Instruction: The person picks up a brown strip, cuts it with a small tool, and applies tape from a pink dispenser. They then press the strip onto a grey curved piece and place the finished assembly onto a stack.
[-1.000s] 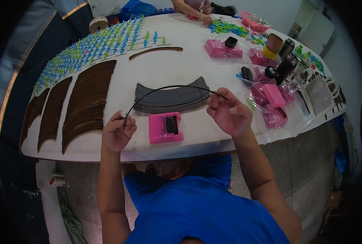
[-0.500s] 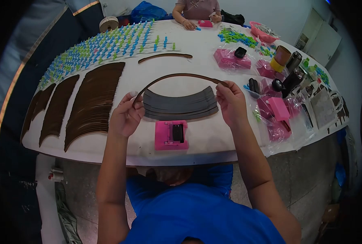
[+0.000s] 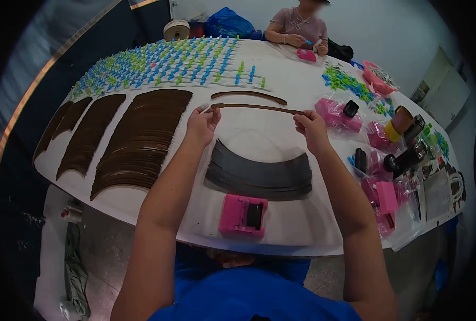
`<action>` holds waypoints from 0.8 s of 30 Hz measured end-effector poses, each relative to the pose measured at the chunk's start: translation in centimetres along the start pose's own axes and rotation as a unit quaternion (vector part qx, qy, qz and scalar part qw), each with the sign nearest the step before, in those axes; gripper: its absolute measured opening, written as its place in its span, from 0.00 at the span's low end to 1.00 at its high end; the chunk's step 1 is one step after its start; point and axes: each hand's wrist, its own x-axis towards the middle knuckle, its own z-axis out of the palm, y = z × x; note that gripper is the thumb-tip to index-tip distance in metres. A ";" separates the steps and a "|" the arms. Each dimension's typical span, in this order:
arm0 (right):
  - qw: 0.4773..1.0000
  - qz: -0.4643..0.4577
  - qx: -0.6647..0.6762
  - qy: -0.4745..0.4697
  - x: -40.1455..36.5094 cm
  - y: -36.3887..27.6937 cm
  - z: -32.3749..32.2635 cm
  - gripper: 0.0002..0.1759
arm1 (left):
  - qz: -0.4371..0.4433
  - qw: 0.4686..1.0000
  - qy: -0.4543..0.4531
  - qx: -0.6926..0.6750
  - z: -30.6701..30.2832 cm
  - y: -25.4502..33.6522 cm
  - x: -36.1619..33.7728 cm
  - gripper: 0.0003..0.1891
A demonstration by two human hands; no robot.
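A long, thin, curved brown strip (image 3: pixel 254 107) is stretched between my two hands over the white table (image 3: pixel 280 224). My left hand (image 3: pixel 201 124) pinches its left end and my right hand (image 3: pixel 310 128) pinches its right end. Just beyond it on the table lies another single brown strip (image 3: pixel 248 95). Nearer to me, below my hands, is a stack of grey curved strips (image 3: pixel 259 174). A pink box-shaped tool (image 3: pixel 242 214) with a black insert sits near the table's front edge.
Rows of brown curved strips (image 3: pixel 141 139) fan out on the left. Several blue and green plastic pieces (image 3: pixel 157 64) stand at the far left. Pink bags (image 3: pixel 337 113), bottles (image 3: pixel 409 155) and small parts crowd the right side. Another person (image 3: pixel 301 27) sits at the far end.
Both my hands have carried the brown strip away from me, past the grey stack, toward the single strip on the table. The strip now looks flatter and lower. The view has tilted forward.
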 end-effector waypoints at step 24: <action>0.830 -0.129 -0.532 0.105 10.1 5.8 2.8 0.11 | 0.224 0.636 0.111 0.730 1.3 -1.9 8.7 0.17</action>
